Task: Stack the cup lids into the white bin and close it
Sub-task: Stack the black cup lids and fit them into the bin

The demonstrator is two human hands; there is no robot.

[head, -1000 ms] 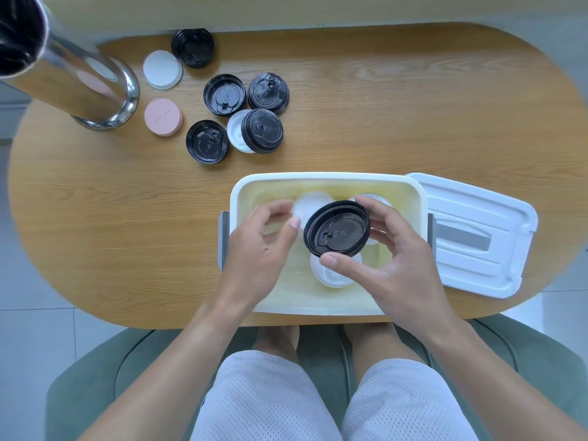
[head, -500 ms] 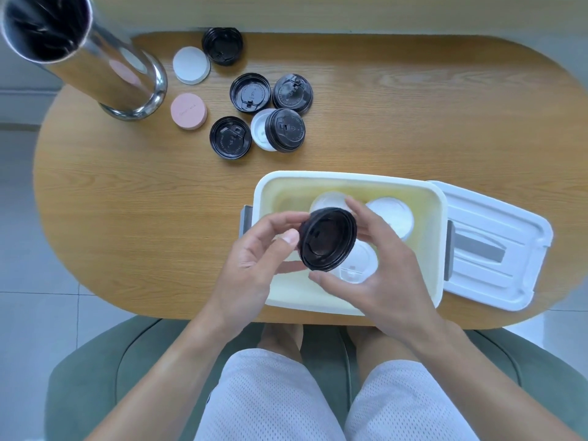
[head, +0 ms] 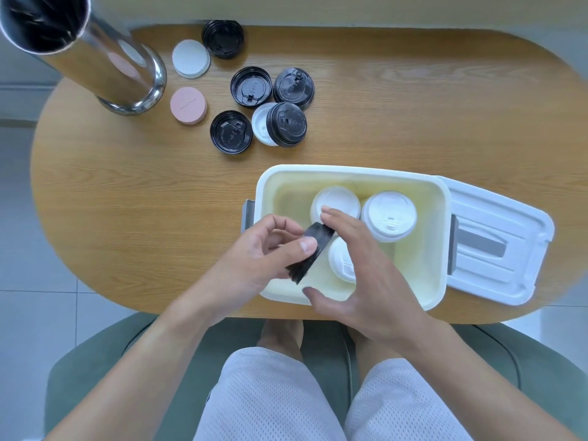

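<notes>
We see a black lid (head: 307, 254) turned on edge over the near-left part of the white bin (head: 437, 249), held between both hands. The left hand (head: 254, 259) clamps it, thumb pressed on the near face and fingers curled behind; the right hand (head: 362, 275) touches its upper edge with the fingertips (head: 327, 214) and spreads its thumb below, near the bin's near rim. Whether the right hand bears any of the lid's weight we cannot tell. Inside the bin lie three white lids: one far-left (head: 335, 203), one far-right (head: 388, 215), one near-centre (head: 342, 261) partly under the right hand. The bin's own cover (head: 496, 240) lies flat just right of the bin, touching it. On the far left of the wooden table (head: 413, 106) remain five black lids (head: 251, 87), one of them overlapping a white lid (head: 260, 127), with a white disc (head: 190, 58), a pink disc (head: 188, 105) and a steel cylinder (head: 105, 68) beside them.
</notes>
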